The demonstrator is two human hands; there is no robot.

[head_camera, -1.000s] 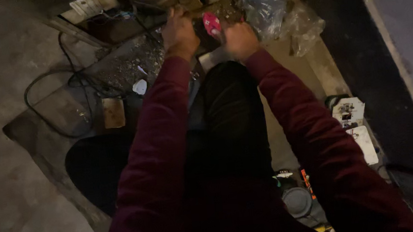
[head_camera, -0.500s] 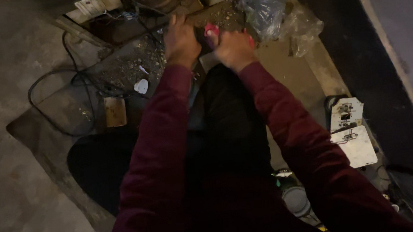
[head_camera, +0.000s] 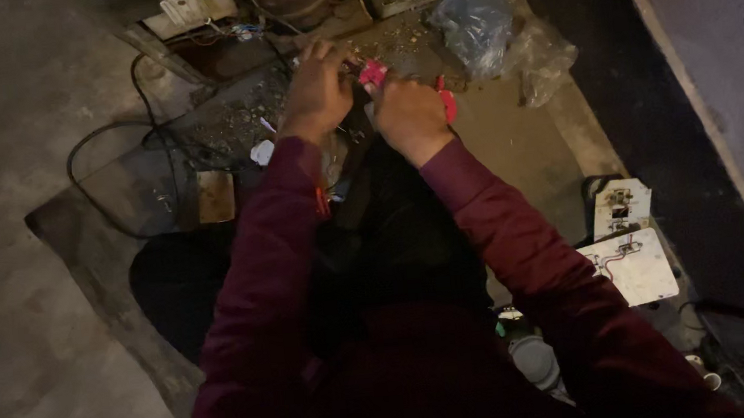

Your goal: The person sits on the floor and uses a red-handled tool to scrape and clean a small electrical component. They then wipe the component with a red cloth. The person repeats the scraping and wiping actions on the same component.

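**A:** so what's actually in the hands here? pretty dark shot.

**B:** both are up at the far end of the lap, close together. The left hand is curled around one end of a small bright pink plastic piece, fingers folded in tight. The right hand is closed too, and a red plastic handle pokes out at its right side, so it's gripping some tool. Can't tell what kind, most of it is hidden in the fist.

**A:** and the pink bit sits where?

**B:** right between the two hands, touching the left fingers, just beyond the right knuckles.

**A:** anything else around?

**B:** crumpled clear plastic bags further off and to the right, a looping black cable on the floor to the left, a small brown wooden block near it, and two white flat switch plates with wires down on the right beside the sleeve.
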